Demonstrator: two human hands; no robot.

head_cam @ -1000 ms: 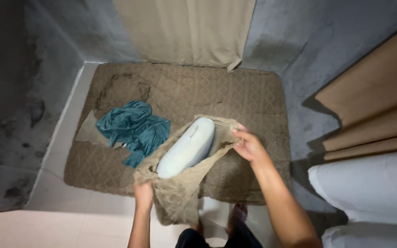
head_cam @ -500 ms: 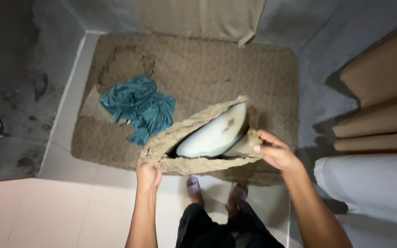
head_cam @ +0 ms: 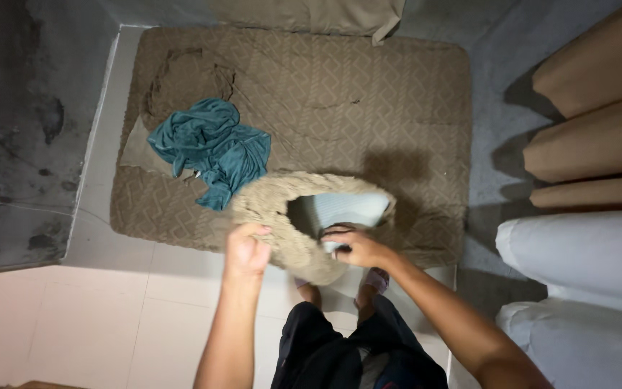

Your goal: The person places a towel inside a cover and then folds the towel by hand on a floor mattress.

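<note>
Left hand clenched on tan pillowcase rim; right hand seemingly gripping white pillow inside.

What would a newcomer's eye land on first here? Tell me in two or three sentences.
First, the two hands low in the middle: the left hand grips the edge of a tan pillowcase while the right hand reaches at its opening, where a pale pillow shows. Next, the teal garment crumpled on the left of the brown quilted bedcover.

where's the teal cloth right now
In the head view the crumpled teal cloth lies on the left part of the brown mat, just up-left of the pillowcase held by both hands.
</note>
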